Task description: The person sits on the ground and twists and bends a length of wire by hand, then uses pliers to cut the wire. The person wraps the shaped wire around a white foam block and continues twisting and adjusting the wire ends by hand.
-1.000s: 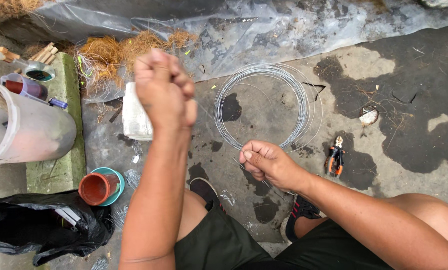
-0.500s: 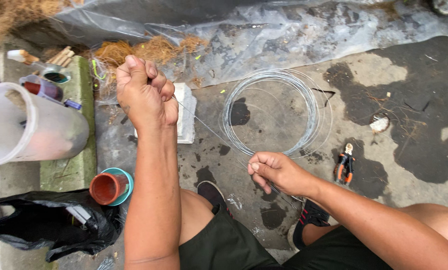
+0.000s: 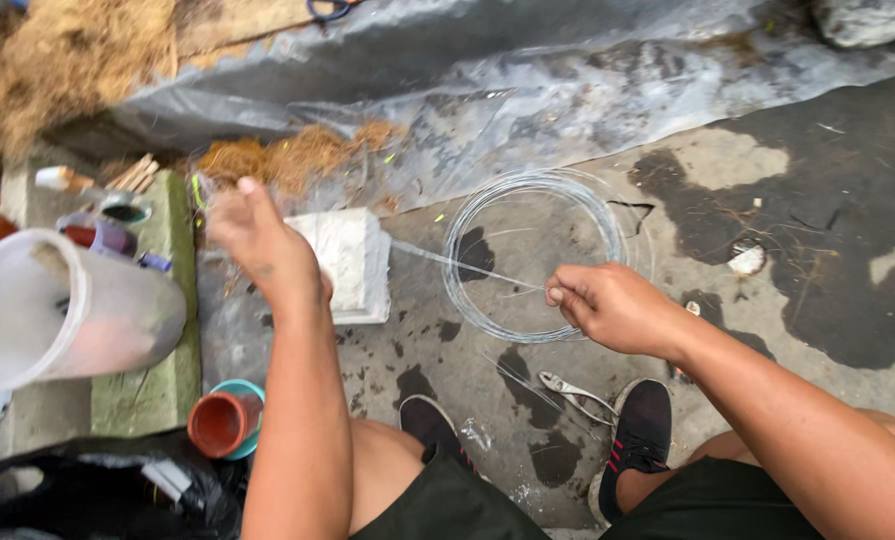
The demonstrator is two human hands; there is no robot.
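While the right hand (image 3: 615, 305) pinches the thin wire (image 3: 467, 262) at the coil's (image 3: 532, 255) 5 o'clock edge on the concrete floor (image 3: 767, 200), the left hand (image 3: 262, 245), closed at 9 o'clock, holds the strand taut, apparently to straighten it.

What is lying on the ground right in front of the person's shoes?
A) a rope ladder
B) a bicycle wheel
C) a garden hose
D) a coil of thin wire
D: a round coil of thin wire lies on the concrete ground ahead of the shoes, and the right hand pinches a strand of it that runs toward the left hand.
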